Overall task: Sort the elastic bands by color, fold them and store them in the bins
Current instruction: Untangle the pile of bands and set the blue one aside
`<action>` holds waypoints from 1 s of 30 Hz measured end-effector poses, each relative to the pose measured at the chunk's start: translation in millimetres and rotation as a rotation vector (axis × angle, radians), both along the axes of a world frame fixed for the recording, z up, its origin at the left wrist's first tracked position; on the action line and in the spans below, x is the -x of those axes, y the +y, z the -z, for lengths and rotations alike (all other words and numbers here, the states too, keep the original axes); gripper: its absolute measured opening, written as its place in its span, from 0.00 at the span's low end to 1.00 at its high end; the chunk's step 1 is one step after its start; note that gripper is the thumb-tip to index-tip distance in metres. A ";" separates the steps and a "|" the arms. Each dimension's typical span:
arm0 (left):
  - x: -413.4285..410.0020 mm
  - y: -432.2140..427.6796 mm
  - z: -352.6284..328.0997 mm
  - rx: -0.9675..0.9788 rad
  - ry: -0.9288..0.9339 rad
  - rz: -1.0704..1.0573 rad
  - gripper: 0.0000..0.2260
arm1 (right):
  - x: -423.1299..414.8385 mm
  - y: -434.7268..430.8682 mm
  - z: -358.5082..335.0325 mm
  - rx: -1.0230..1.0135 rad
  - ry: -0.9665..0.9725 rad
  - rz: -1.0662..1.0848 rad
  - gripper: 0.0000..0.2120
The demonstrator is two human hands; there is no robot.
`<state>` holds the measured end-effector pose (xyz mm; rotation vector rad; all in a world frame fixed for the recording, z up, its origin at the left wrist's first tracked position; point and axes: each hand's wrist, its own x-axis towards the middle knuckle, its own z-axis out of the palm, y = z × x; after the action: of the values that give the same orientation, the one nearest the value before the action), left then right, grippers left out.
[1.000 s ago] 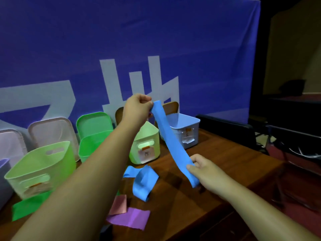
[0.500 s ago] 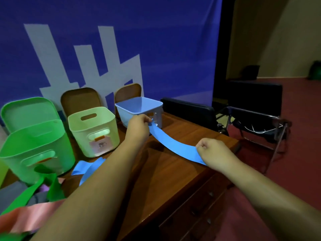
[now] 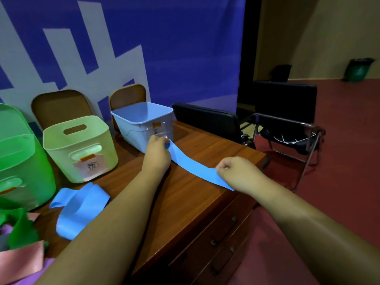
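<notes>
Your left hand [image 3: 157, 152] pinches one end of the blue band [image 3: 193, 167] with curled fingers, right against the labelled front wall of the blue bin [image 3: 131, 132]; whether your knuckles touch the wall, you cannot tell from here. Your right hand [image 3: 236, 171], curled into a loose fist, pinches the other end over the table's [image 3: 185, 202] front edge, and the band's corner hangs just past that edge. Between your hands the band runs taut and low over the wood. Bare wood lies on both sides of the band, out to the right corner. To your left the room narrows: the pale green bin [image 3: 61, 149] stands beside the blue bin, the bright green bin [image 3: 20, 161] next to it, and a second blue band [image 3: 80, 204] lies rumpled in front of them, partly under your left forearm. Green [image 3: 20, 229] and pink bands [image 3: 20, 262] crowd the near left corner. Past the right edge is red floor, with a folding chair [image 3: 287, 124] well apart.
</notes>
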<state>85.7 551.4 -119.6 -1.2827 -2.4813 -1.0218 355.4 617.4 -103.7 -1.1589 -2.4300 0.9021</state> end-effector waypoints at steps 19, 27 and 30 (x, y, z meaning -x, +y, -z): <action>-11.3 -12.2 10.5 0.213 0.227 -0.056 0.14 | 0.6 -8.1 -1.5 -0.134 -0.202 -0.082 0.09; -29.6 -42.5 -12.4 0.418 0.173 0.101 0.13 | 1.9 -22.2 -12.5 -0.507 -0.367 0.056 0.22; -29.2 -67.4 -37.0 0.387 0.133 0.120 0.14 | 12.7 -37.9 -17.7 -0.475 -0.206 0.031 0.16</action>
<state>114.9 484.0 -82.6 -1.5637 -2.6060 -0.4658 342.7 579.5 -86.0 -1.1423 -2.5749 0.1765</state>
